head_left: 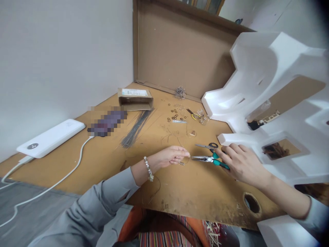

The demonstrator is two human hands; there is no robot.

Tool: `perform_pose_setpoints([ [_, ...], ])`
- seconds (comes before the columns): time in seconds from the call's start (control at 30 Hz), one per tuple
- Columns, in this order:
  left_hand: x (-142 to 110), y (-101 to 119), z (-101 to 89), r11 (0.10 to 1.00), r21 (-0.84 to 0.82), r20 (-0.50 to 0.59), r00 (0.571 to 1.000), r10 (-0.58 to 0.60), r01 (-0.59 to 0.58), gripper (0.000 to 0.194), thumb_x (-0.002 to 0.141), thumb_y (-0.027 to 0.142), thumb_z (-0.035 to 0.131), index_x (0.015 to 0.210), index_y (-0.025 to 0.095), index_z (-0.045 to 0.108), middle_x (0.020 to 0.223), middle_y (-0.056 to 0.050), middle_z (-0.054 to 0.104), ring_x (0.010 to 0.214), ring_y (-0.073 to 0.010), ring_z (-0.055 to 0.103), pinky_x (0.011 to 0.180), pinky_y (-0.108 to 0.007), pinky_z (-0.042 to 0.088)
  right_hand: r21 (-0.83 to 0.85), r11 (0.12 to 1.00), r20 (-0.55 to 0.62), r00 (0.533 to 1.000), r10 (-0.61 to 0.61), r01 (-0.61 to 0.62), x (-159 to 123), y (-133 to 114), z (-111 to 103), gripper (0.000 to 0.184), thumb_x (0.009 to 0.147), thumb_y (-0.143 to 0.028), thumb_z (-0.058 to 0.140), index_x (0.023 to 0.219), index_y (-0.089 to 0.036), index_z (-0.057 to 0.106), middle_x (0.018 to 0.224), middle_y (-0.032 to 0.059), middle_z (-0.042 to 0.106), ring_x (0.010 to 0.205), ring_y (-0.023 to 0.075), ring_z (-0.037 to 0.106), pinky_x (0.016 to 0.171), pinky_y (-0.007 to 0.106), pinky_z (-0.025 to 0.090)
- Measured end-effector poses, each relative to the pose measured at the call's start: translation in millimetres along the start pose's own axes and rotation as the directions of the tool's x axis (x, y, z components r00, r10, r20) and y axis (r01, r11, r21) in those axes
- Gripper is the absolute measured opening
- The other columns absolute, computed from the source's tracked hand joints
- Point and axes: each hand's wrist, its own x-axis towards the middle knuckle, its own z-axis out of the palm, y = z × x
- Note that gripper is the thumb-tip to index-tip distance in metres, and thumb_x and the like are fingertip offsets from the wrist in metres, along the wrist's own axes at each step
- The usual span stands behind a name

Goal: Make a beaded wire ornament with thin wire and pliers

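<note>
My left hand (pixel 175 155), with a beaded bracelet (pixel 148 168) at its wrist, is closed in a pinch on a thin wire (pixel 187 161) that curves down from the fingertips. What else sits between those fingertips is too small to tell. My right hand (pixel 243 163) is closed on the green-and-black handles of a pair of pliers (pixel 209 159). Their metal jaws point left, close to the left fingertips. Just beyond the pliers lie scissors (pixel 205 146) with black handles, near the right fingers.
A bundle of grey wires (pixel 136 132) lies before an open cardboard box (pixel 135 99). Farther back are several dark rings (pixel 174 117), yellow-handled pliers (pixel 194 115) and wire tangles (pixel 180 92). A white power bank (pixel 51 137) stands left; white foam packing (pixel 257 103) stands right.
</note>
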Motion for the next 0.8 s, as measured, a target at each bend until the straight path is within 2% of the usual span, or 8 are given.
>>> perform_pose_setpoints([
  [0.13,2.0,-3.4,2.2,1.000,0.016,-0.026,1.000,-0.004,0.005,0.024,0.071,0.032,0.068,0.075,0.013,0.053,0.051,0.009,0.031,0.042,-0.0020,0.018,0.040,-0.020,0.008,0.011,1.000,-0.024,1.000,-0.018,0.019,1.2,-0.7,-2.4,0.034,0.082,-0.017,0.047,0.115,-0.016,0.055,0.092,0.0112,0.060,0.082,0.0237,0.049,0.067,0.034,0.031],
  [0.2,4.4,-6.0,2.3,0.995,0.094,-0.124,0.992,0.034,-0.023,0.025,0.071,0.034,0.068,0.075,0.013,0.055,0.052,0.009,0.034,0.042,-0.0023,0.022,0.041,-0.020,0.012,0.032,0.999,-0.060,0.998,-0.026,0.028,0.8,-0.6,-2.6,0.031,0.084,-0.020,0.047,0.113,-0.017,0.055,0.090,0.0103,0.061,0.082,0.0232,0.049,0.067,0.034,0.032],
  [0.27,6.6,-7.7,1.8,0.976,0.204,-0.255,0.958,0.134,-0.083,0.026,0.070,0.036,0.068,0.074,0.012,0.057,0.056,0.006,0.042,0.045,-0.0027,0.030,0.043,-0.019,0.018,0.070,0.997,-0.118,0.993,-0.002,0.010,-0.3,0.2,-2.2,0.030,0.085,-0.027,0.048,0.113,-0.017,0.055,0.090,0.0103,0.061,0.082,0.0230,0.049,0.069,0.034,0.034],
  [0.33,7.3,-7.9,1.0,0.957,0.254,-0.305,0.928,0.213,-0.137,0.028,0.070,0.038,0.067,0.074,0.012,0.057,0.058,0.005,0.045,0.047,-0.0031,0.033,0.044,-0.019,0.021,0.098,0.995,-0.159,0.986,0.040,-0.024,-1.8,1.8,-0.9,0.034,0.085,-0.033,0.050,0.114,-0.016,0.055,0.093,0.0118,0.061,0.083,0.0236,0.049,0.070,0.035,0.035],
  [0.5,1.9,-2.8,3.0,0.986,0.038,-0.095,0.981,0.168,-0.165,0.027,0.072,0.035,0.067,0.077,0.013,0.054,0.051,0.010,0.031,0.041,-0.0015,0.021,0.040,-0.019,0.010,0.058,0.998,-0.123,0.992,0.043,-0.036,-5.7,5.0,5.7,0.035,0.085,-0.031,0.051,0.115,-0.015,0.055,0.094,0.0115,0.062,0.084,0.0242,0.051,0.069,0.035,0.037],
  [0.6,-1.1,-0.4,5.1,0.989,-0.034,-0.036,0.989,0.141,-0.142,0.024,0.073,0.031,0.068,0.077,0.012,0.053,0.050,0.010,0.031,0.040,-0.0009,0.019,0.039,-0.019,0.008,0.092,0.994,-0.099,0.993,0.065,-0.056,-7.9,7.1,2.6,0.035,0.083,-0.028,0.052,0.116,-0.015,0.056,0.091,0.0113,0.063,0.083,0.0241,0.053,0.069,0.035,0.038],
  [0.7,-0.9,0.9,3.3,0.985,-0.072,-0.030,0.988,0.152,-0.154,0.021,0.074,0.028,0.066,0.077,0.012,0.053,0.049,0.010,0.030,0.039,-0.0009,0.018,0.038,-0.018,0.008,0.285,0.945,-0.039,0.983,0.179,-0.160,-11.3,15.2,-9.3,0.039,0.077,-0.026,0.055,0.114,-0.015,0.056,0.095,0.0112,0.063,0.084,0.0239,0.056,0.070,0.034,0.042],
  [0.8,0.6,2.2,-1.1,0.974,-0.130,-0.051,0.983,0.178,-0.183,0.019,0.075,0.027,0.065,0.075,0.013,0.052,0.048,0.011,0.029,0.039,-0.0013,0.018,0.038,-0.018,0.009,0.535,0.781,0.170,0.946,0.275,-0.323,-17.2,26.4,-14.8,0.035,0.076,-0.024,0.052,0.110,-0.017,0.057,0.086,0.0059,0.065,0.069,0.0177,0.057,0.060,0.027,0.043],
])
